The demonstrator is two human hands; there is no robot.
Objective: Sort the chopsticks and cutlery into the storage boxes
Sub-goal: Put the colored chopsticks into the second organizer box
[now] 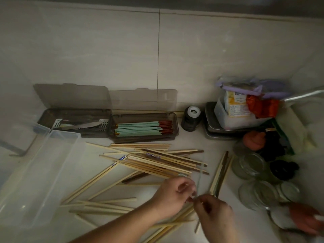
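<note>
With 2 open boxes at 10 o'clock already holding cutlery [78, 126] and teal chopsticks [140, 129], both hands [172, 199] [213, 212] meet, pinching a thin stick at 6 o'clock, many bamboo chopsticks [154, 162] still loose on the counter [219, 148].

single head-worn view, looking steeply down (wide-angle) at countertop [210, 146], close range

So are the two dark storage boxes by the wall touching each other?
Touching. The head view shows the cutlery box and the box of green chopsticks side by side, walls meeting with no gap.
</note>
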